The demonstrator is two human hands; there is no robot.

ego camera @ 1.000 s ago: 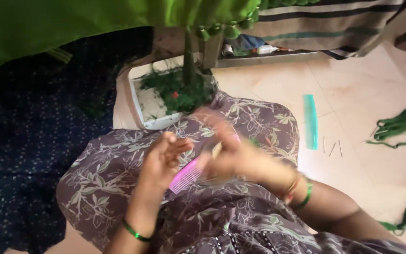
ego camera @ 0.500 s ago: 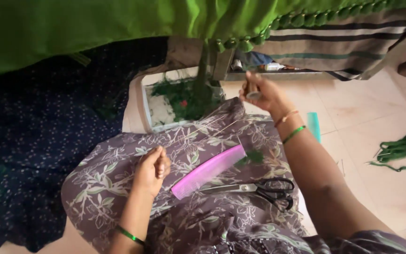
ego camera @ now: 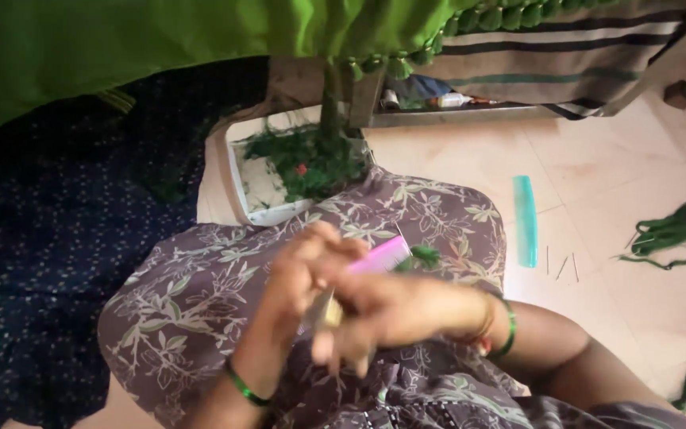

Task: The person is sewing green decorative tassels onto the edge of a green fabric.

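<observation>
While hands blur, pink comb (ego camera: 379,258) btwn them.

From my remote view I find only two small packages, both in the upper middle of the frame on the low ledge under the striped cloth. One is a slim bottle (ego camera: 452,100) lying on its side, whitish with a reddish end. Just left of it stands a small pale container (ego camera: 389,98), too blurred for me to tell its shape exactly. I see no signs or screens anywhere, and no label clear enough to make out.
</observation>
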